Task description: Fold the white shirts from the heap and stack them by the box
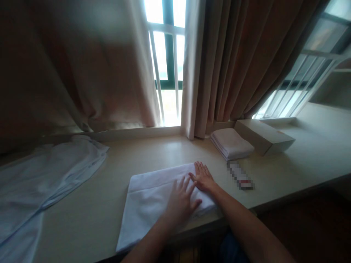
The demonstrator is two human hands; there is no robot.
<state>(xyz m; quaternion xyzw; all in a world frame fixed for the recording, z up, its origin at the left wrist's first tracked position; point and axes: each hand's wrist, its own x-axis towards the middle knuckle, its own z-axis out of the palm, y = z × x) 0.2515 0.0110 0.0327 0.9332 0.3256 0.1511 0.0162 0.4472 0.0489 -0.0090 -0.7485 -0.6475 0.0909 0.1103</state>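
A white cloth (148,197), folded into a flat rectangle, lies on the pale desk near its front edge. My left hand (181,199) is over the middle of the cloth, fingers spread and slightly blurred; whether the palm touches it I cannot tell. At the cloth's right end my right hand (202,176) rests flat, its fingers stretched out over the far right corner. Neither hand grips anything. What kind of cloth item it is does not show.
Loose white fabric (63,168) spreads over the desk (82,215) at left. Back right are a smaller folded white cloth (233,143), a box (267,137) and a pixelated flat item (240,176). Curtains (219,62) hang along the windows behind.
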